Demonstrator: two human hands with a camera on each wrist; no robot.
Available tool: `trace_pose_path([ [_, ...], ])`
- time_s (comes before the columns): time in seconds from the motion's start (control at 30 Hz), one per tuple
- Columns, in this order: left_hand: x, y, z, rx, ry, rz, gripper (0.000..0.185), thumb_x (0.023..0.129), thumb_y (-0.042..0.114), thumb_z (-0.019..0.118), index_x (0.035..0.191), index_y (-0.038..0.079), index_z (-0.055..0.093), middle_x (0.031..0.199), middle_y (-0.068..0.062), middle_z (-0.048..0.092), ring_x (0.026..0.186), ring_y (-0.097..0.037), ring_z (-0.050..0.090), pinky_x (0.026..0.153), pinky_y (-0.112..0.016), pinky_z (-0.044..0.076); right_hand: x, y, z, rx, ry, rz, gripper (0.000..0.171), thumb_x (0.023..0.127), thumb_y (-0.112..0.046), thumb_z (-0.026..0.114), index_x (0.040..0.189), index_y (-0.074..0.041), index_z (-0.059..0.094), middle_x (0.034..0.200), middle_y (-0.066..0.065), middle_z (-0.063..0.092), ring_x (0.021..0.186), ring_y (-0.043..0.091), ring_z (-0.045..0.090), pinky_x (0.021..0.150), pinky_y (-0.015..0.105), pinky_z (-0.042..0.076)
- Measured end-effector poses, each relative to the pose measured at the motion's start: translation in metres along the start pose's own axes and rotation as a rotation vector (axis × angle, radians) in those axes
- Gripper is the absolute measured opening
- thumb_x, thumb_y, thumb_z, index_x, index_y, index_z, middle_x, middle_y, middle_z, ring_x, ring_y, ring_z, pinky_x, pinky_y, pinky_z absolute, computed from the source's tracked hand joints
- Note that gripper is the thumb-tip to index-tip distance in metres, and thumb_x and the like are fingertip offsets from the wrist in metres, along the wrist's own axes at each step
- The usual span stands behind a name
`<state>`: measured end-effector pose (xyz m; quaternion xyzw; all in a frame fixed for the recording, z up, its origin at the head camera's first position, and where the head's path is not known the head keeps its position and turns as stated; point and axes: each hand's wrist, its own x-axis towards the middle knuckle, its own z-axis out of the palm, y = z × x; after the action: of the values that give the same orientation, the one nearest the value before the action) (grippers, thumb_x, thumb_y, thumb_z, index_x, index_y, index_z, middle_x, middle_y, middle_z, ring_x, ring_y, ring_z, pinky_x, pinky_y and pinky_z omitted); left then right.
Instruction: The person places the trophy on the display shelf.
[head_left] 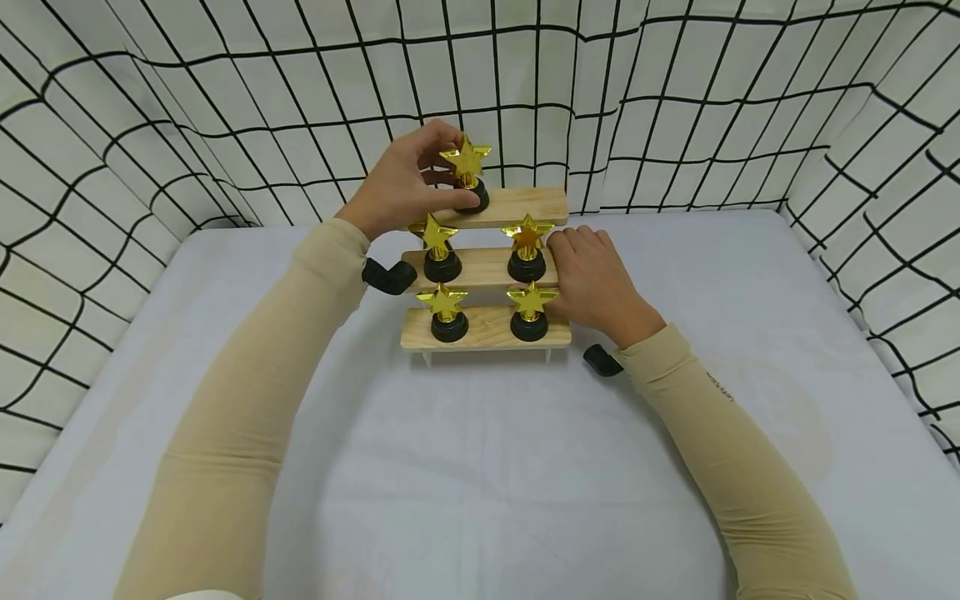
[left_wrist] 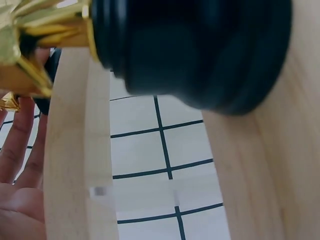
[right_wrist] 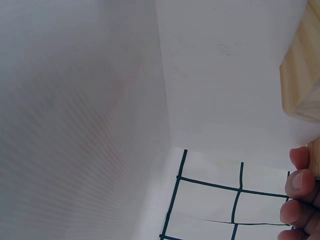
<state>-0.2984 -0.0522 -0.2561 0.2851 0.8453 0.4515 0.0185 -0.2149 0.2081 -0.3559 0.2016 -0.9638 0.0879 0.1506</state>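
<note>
A three-tier wooden display stand (head_left: 491, 331) stands in the middle of the head view. At the left end of its top board my left hand (head_left: 408, 183) pinches a gold star trophy (head_left: 467, 162) on a black base, thumb in front and fingers behind. The trophy is upright; whether its base bears on the board I cannot tell. My right hand (head_left: 596, 279) holds the stand's right side by the middle board, fingertips (right_wrist: 297, 212) curled at a board's edge. Two like trophies stand on the middle board, one with its black base (left_wrist: 195, 50) large in the left wrist view.
Two more star trophies stand on the lowest board, left (head_left: 448, 315) and right (head_left: 529, 312). White cloth (head_left: 480, 467) covers the table. White walls with a black grid (head_left: 517, 75) rise behind and at both sides. Black wrist pieces (head_left: 602, 360) jut from both sleeves.
</note>
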Motion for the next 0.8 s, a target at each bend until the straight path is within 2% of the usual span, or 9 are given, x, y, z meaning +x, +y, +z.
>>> trace_pose_path([
  [0.23, -0.002, 0.003, -0.003, 0.011, -0.025, -0.007, 0.060, 0.085, 0.016, 0.086, 0.135, 0.014, 0.054, 0.130, -0.006, 0.064, 0.115, -0.017, 0.066, 0.108, -0.034, 0.057, 0.001, -0.002, -0.002, 0.002, 0.010, -0.008, 0.057, 0.080, -0.037, 0.081, 0.116, -0.001, 0.056, 0.105, 0.015, 0.064, 0.094, 0.032, 0.052, 0.085, 0.044, 0.043],
  [0.4, -0.003, 0.005, -0.006, 0.023, -0.050, -0.012, 0.061, 0.087, 0.015, 0.084, 0.138, 0.013, 0.052, 0.133, -0.009, 0.063, 0.119, -0.022, 0.067, 0.109, -0.037, 0.057, 0.001, -0.003, -0.003, 0.004, 0.023, -0.014, 0.058, 0.081, -0.040, 0.080, 0.116, 0.000, 0.057, 0.105, 0.015, 0.064, 0.093, 0.033, 0.052, 0.082, 0.044, 0.043],
  [0.57, -0.004, 0.006, -0.007, -0.009, -0.065, -0.030, 0.061, 0.087, 0.011, 0.083, 0.140, 0.011, 0.052, 0.135, -0.011, 0.062, 0.124, -0.025, 0.066, 0.112, -0.037, 0.055, 0.002, -0.005, -0.003, -0.002, 0.020, -0.010, 0.061, 0.082, -0.044, 0.080, 0.119, 0.000, 0.057, 0.108, 0.015, 0.065, 0.094, 0.032, 0.053, 0.082, 0.044, 0.043],
  [0.8, -0.008, 0.006, -0.013, 0.057, -0.036, -0.012, 0.060, 0.087, 0.018, 0.084, 0.138, 0.017, 0.052, 0.133, -0.006, 0.066, 0.121, -0.016, 0.065, 0.111, -0.033, 0.055, -0.001, -0.003, -0.002, 0.001, -0.009, 0.015, 0.060, 0.080, -0.037, 0.082, 0.120, 0.000, 0.057, 0.109, 0.014, 0.064, 0.096, 0.032, 0.052, 0.085, 0.044, 0.043],
])
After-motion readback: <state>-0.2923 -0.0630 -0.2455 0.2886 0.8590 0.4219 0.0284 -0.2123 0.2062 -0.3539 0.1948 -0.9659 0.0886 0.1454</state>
